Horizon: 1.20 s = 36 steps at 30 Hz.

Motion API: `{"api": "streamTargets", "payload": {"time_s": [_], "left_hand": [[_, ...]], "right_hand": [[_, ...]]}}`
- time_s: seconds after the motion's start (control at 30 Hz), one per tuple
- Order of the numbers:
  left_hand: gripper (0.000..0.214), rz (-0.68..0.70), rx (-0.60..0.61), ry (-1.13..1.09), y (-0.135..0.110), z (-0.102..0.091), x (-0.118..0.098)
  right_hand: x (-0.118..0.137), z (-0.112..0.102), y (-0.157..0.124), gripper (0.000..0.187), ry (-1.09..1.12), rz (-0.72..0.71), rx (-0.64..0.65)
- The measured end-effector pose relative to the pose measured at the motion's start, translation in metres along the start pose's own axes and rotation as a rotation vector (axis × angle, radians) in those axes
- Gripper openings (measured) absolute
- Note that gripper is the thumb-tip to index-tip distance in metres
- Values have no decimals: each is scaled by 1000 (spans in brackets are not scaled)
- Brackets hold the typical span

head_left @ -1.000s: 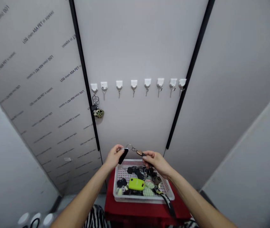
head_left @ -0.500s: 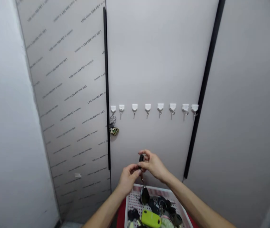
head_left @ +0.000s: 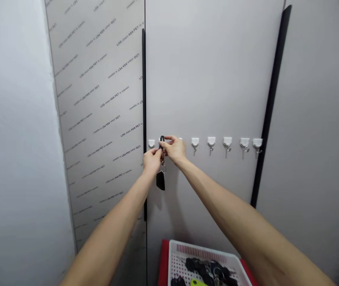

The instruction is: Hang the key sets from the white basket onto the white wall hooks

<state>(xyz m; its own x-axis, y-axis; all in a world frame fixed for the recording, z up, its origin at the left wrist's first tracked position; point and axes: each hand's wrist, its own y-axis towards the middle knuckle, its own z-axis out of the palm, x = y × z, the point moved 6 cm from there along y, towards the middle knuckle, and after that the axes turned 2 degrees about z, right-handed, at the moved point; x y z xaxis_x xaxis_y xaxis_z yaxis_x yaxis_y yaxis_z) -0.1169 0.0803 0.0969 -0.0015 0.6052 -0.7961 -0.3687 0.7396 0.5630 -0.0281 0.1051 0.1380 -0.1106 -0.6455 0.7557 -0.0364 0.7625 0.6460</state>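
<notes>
My left hand [head_left: 152,161] and right hand [head_left: 173,149] are together at the row of hooks [head_left: 211,141], both pinched on a keychain [head_left: 160,180]. Its top tab sits between my right fingertips, level with the hooks. Its black fob hangs free below my left hand, in front of the grey door [head_left: 211,79]. I judge the loop should be held open and square to the prong, slipped over the tip, and the weight let down only once it seats. The hook I'm at is hidden behind my fingers. The hooks are small white plastic pads with thin metal prongs. The fob is smooth, dark and oblong, under a thin steel ring. Below is a white perforated basket [head_left: 173,254] on a red table [head_left: 163,266].
</notes>
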Motion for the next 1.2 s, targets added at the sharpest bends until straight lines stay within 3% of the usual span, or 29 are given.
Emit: {"api": "streamTargets", "payload": {"time_s": [0.23,0.37,0.47,0.57,0.67,0.77,0.83,0.9,1.03,1.2], "left_hand": [[15,-173,-8,123,3,-2,40],[9,-145,53,219,-4,-5,49],[17,-66,12,289,-24,-15,51],[26,17,-5,369,-65,-20,65],[24,-94,213,473,-126,-9,107],[26,-281,621,619,-197,11,159],[32,-279,870,713,-233,23,182],[38,-197,1034,798,-253,33,194],[37,-125,1122,912,-259,40,201],[36,-218,983,890,-253,33,199]], "right_hand": [[-25,5,-1,33,-313,-24,-59],[-39,0,-19,36,-364,-36,-10],[-61,-15,-46,36,-275,3,107],[-98,-44,-94,34,-241,55,220],[-143,-77,-165,24,-413,176,414],[-177,-101,-238,18,-629,289,693],[-186,-111,-267,24,-744,261,783],[-189,-114,-279,31,-823,204,817],[-195,-110,-279,29,-890,198,822],[-197,-112,-277,32,-925,217,698]]}}
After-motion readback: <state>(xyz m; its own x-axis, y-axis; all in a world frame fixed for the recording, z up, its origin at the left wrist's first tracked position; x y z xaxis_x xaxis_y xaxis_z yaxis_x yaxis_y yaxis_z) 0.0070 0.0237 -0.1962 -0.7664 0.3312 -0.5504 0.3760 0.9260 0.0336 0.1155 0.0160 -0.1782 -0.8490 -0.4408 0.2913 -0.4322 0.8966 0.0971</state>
